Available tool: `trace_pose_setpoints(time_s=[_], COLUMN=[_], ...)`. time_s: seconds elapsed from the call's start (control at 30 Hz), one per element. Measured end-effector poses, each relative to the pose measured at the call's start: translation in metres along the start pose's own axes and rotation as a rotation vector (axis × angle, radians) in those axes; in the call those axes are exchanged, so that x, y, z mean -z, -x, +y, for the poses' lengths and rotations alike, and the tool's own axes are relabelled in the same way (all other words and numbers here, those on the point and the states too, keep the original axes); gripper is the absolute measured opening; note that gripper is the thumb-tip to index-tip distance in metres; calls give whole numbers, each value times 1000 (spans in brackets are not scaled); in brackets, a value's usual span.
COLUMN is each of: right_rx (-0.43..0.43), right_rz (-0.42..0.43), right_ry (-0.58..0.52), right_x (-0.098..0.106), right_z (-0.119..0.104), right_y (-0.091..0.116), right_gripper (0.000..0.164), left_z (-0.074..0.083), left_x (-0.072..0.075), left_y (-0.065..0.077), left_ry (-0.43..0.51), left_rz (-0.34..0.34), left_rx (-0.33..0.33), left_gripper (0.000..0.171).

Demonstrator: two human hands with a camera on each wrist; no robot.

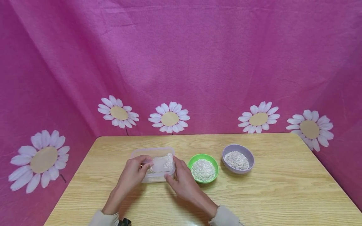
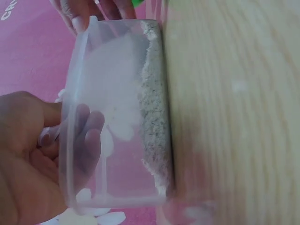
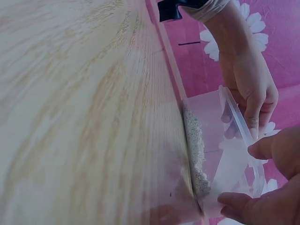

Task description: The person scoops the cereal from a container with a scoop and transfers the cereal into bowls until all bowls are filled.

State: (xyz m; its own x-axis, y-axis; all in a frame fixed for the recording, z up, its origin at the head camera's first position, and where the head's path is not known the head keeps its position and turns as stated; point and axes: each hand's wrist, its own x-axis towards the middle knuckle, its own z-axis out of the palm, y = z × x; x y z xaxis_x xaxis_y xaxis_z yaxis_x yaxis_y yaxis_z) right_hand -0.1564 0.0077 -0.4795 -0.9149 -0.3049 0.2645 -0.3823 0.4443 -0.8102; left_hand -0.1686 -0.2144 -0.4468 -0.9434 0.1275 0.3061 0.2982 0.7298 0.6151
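A clear plastic container (image 1: 154,180) with pale flour-like powder (image 2: 155,112) along its bottom stands on the table. My left hand (image 1: 134,169) reaches over its rim, fingers curled inside, and pinches a translucent whitish flat piece, a scraper by its look (image 1: 159,164); its edge slopes toward the powder. The pinch is partly hidden by the cloudy wall in the left wrist view. With thumb at the front corner and fingers along the right end, my right hand (image 1: 185,182) grips the container. Close to the right hand's knuckles is a green bowl (image 1: 217,169) heaped with pale flakes or meal.
A purple bowl (image 1: 252,160) holding similar pale meal stands farther right and slightly back. The wooden table (image 1: 282,188) reaches a pink cloth backdrop (image 1: 198,62) with printed daisies at the back and sides. A black band (image 1: 124,222) shows by the left sleeve.
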Motion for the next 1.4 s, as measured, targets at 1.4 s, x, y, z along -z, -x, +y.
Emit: trace_pose_setpoints(time_s=[1.4], right_rx=[-120], right_rz=[38], right_ry=[-11], right_x=[69], right_z=[-18], right_y=[8], right_gripper=[84], left_z=[-14], left_x=[42], left_y=[10], left_ry=[329], left_rz=[210], left_rx=[71], left_gripper=[15])
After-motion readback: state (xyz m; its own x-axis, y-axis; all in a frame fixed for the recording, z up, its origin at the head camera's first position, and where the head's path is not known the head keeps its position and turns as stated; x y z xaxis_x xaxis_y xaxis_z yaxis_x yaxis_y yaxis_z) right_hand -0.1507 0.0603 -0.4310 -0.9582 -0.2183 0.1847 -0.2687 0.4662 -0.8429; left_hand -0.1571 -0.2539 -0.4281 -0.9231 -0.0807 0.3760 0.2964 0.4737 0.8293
